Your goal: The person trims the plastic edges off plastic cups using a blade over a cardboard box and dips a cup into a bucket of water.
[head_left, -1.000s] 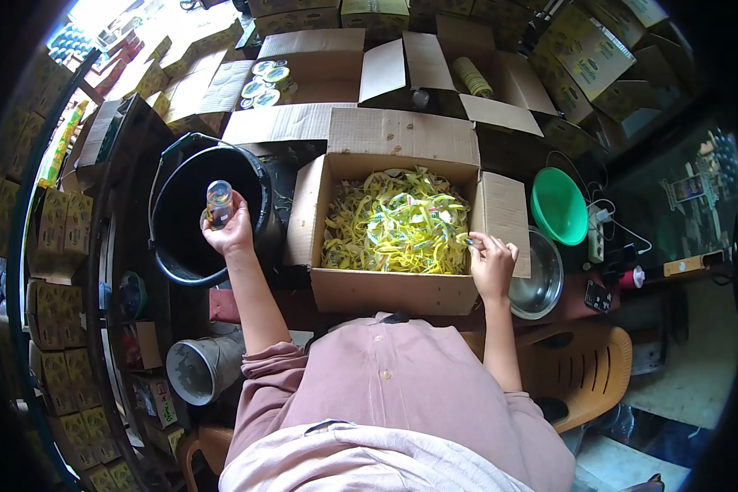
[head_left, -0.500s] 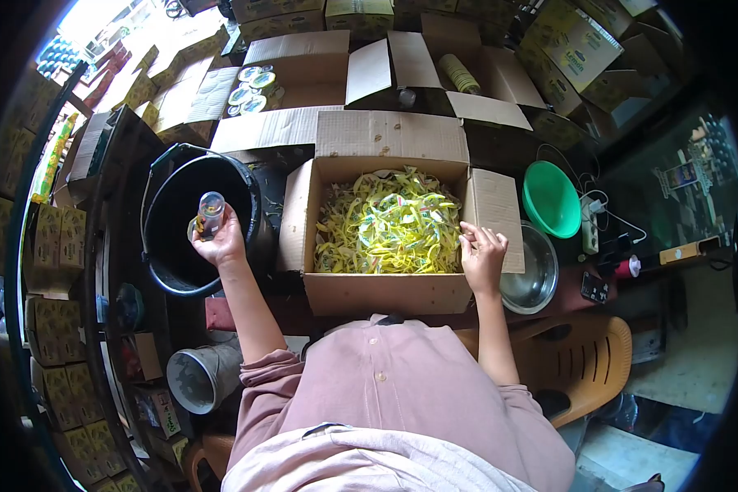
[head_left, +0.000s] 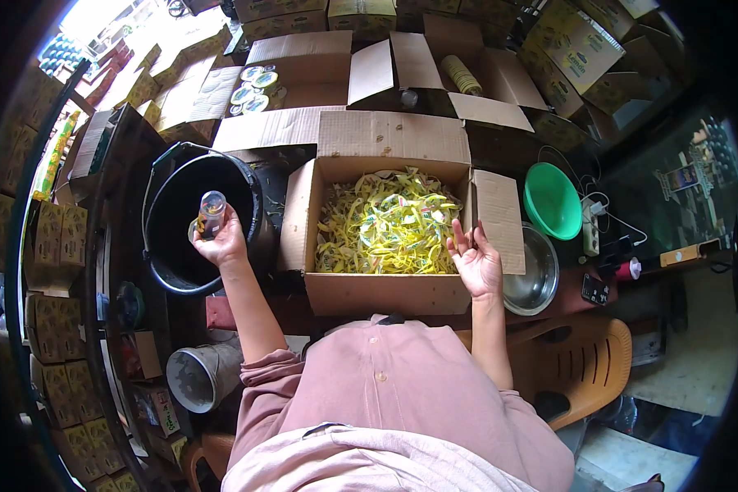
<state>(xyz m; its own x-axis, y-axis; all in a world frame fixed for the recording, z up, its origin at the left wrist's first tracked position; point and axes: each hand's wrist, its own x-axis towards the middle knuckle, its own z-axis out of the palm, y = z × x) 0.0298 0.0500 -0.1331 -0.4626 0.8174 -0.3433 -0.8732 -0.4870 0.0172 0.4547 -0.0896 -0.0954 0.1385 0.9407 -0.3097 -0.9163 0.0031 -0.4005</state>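
My left hand (head_left: 224, 238) is closed around a small clear plastic cup (head_left: 212, 205), held tilted over the black bucket (head_left: 252, 193). Dark and orange bits show at the cup's lower part; I cannot make out what they are. Over the right edge of the open cardboard box (head_left: 385, 293), my right hand (head_left: 477, 264) has its palm turned up and its fingers apart, with nothing seen in it. Many yellow-green plastic wrapper strips (head_left: 385, 221) fill the box, close to the fingertips of that hand.
A green basin (head_left: 552, 201) and a metal bowl (head_left: 530, 275) stand right of the box. Behind are open cartons, one with round-lidded cups (head_left: 255, 88), another with a stack of yellowish cups (head_left: 461, 75). A phone (head_left: 594, 289) lies at right, and a grey bucket (head_left: 197, 381) sits lower left.
My right hand has turned from fingers curled down to palm up with fingers spread, shifting slightly left. My left hand and the cup have barely moved.
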